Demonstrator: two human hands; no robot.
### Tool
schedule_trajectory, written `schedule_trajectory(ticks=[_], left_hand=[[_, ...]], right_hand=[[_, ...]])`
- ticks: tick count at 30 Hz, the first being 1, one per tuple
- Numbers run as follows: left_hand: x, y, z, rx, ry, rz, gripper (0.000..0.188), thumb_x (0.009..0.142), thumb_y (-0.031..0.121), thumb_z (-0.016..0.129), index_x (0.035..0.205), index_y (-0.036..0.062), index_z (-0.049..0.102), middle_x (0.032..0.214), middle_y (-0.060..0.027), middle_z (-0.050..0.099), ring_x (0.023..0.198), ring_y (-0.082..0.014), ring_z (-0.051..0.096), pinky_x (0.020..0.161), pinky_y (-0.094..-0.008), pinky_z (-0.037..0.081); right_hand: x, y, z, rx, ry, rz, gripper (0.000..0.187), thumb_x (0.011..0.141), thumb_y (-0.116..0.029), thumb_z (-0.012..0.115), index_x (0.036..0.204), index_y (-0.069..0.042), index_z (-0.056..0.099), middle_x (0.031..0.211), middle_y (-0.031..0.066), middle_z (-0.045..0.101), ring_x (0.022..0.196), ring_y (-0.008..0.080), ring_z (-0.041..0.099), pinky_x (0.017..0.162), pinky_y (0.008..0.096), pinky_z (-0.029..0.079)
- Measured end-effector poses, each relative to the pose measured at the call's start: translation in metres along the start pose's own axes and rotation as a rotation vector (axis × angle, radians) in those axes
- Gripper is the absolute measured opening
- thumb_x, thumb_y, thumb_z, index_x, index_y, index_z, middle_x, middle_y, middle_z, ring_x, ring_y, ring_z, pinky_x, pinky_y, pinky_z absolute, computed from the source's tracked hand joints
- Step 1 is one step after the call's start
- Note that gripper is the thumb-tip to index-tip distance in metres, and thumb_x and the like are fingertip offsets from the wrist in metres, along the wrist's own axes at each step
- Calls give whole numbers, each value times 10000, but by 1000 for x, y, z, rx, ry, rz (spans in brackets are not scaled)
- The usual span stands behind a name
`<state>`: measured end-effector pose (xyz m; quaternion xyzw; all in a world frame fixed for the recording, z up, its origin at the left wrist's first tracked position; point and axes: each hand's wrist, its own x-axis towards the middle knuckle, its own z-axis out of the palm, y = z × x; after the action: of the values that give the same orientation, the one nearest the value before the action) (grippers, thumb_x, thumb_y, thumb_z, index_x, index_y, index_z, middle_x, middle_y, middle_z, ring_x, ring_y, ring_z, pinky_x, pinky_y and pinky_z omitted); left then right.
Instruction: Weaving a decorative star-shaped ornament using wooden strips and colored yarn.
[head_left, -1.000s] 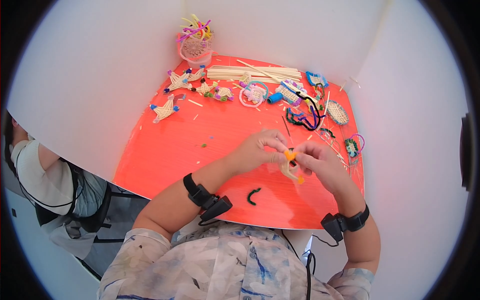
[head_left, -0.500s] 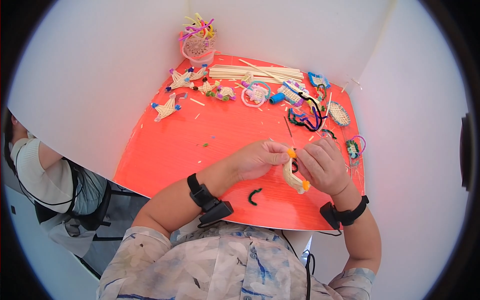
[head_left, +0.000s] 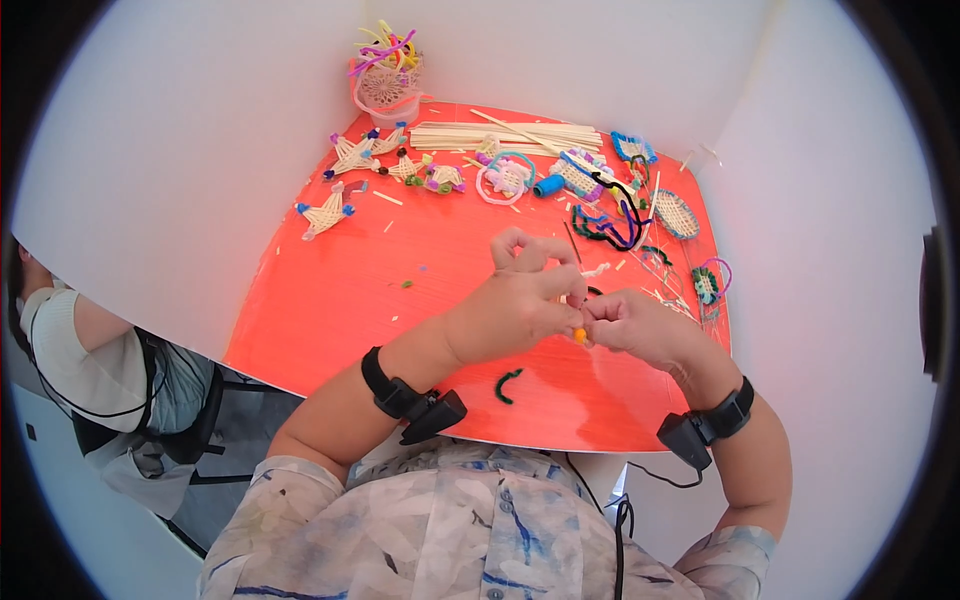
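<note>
Above the front part of the red table, both my hands meet at a small woven piece of pale strips with orange fuzzy tips; one orange tip (head_left: 580, 336) shows between them. My left hand (head_left: 527, 295) pinches it with thumb and index finger, its other fingers curled and raised. My right hand (head_left: 640, 328) is closed on it from the right side, fingertips pressed against those of the left. Most of the piece is hidden by the fingers. A short dark green pipe cleaner (head_left: 507, 387) lies on the table (head_left: 455, 405) near my left wrist.
Long pale strips (head_left: 500, 136) lie along the back. Woven stars (head_left: 327, 213) sit at left; a blue-edged oval weaving (head_left: 676, 214) and black and purple pipe cleaners (head_left: 625, 225) at right. A cup of pipe cleaners (head_left: 388, 95) stands far left. Another person (head_left: 95, 330) sits beyond the partition.
The woven piece has turned, and my fingers now cover most of it. My left hand has rolled over with its fingers lifted; my right hand has moved lower and turned.
</note>
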<state>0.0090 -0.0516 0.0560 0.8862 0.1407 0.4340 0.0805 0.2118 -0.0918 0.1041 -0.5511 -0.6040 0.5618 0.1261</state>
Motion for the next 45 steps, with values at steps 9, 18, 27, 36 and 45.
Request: schedule_trajectory(ticks=[9,18,27,36,45], left_hand=[[-9,-23,8,-505,-8,-528,76,776,171,719,784,113,671,904,-1,578,950,-172,519,866,-348,378],[-7,-15,9,-1319,-117,-789,116,854,142,663,863,27,645,875,-4,616,825,-95,573,780,-260,452],[-7,-11,7,-1449,-183,-841,101,814,78,700,883,34,641,905,-22,655,837,-89,582,786,-262,462],[1,8,-4,-290,-24,-43,130,673,107,751,738,163,654,783,36,609,899,-142,564,842,-381,320],[-4,-3,3,-244,-69,-40,109,709,136,741,778,176,666,772,51,602,936,-133,558,847,-401,315]], right_hand=[[-20,-24,21,-250,488,-381,120,871,-119,569,941,-24,585,797,30,554,748,150,542,638,283,439],[-18,-13,11,-1025,635,-928,156,758,-26,635,906,-25,588,782,74,518,738,238,532,632,325,446],[-19,-18,2,-1074,587,-1019,128,675,-29,643,790,-41,588,703,63,480,640,208,495,572,323,419],[-15,-20,-3,-107,-47,-17,89,755,-88,577,708,-13,575,664,-10,528,641,83,462,567,255,352],[-28,-31,-3,-161,44,32,162,803,-98,596,942,-27,638,775,10,573,712,100,498,630,271,395]])
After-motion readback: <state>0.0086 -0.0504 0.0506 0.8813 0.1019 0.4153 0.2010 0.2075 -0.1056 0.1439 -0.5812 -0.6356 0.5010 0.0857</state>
